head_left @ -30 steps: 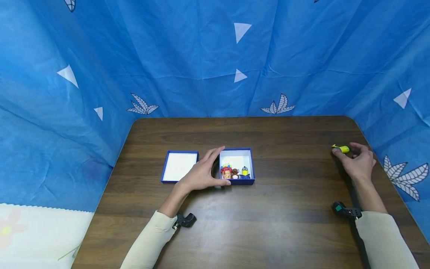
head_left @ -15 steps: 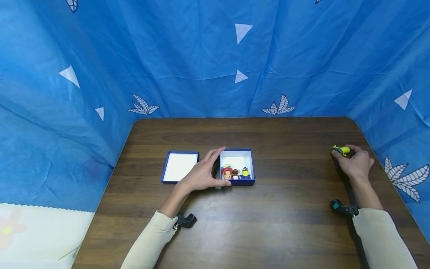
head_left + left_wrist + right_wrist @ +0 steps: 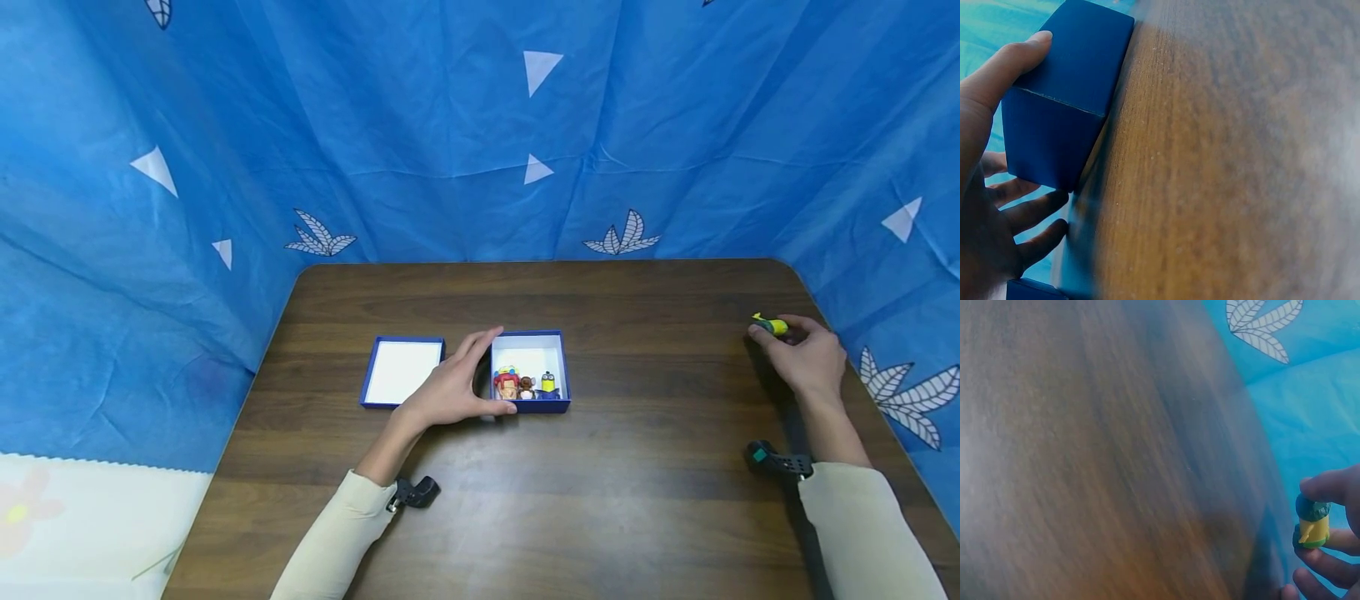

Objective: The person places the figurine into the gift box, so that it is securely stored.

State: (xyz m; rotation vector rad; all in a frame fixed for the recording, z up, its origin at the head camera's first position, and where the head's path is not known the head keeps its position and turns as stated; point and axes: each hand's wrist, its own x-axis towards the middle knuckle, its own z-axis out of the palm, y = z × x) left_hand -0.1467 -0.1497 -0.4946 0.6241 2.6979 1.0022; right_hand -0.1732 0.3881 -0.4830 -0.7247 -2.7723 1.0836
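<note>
My left hand (image 3: 448,392) grips the left end of a small blue box (image 3: 542,407) with a white inside. In the left wrist view, the thumb lies on the box's long blue wall (image 3: 1079,56) while the fingers reach round behind its end. Three small figurines stand along the near side inside: a red one (image 3: 506,384), a brown one (image 3: 526,388) and a yellow-and-blue minion (image 3: 547,385). At the table's far right, my right hand (image 3: 812,358) pinches a yellow-and-green toy figurine (image 3: 1314,530) between thumb and fingers, held sideways above the tabletop.
Left of the box lies its blue-edged lid (image 3: 402,372), white inside facing up, partly behind the left hand. Both stand on a dark wooden table (image 3: 600,500). Blue curtains (image 3: 450,125) hang along its far and side edges. Black wrist cameras (image 3: 416,492) sit on both wrists.
My right hand and the figurine dip slightly toward me, then shift a little right and away. The left hand, box and lid stay in place.
</note>
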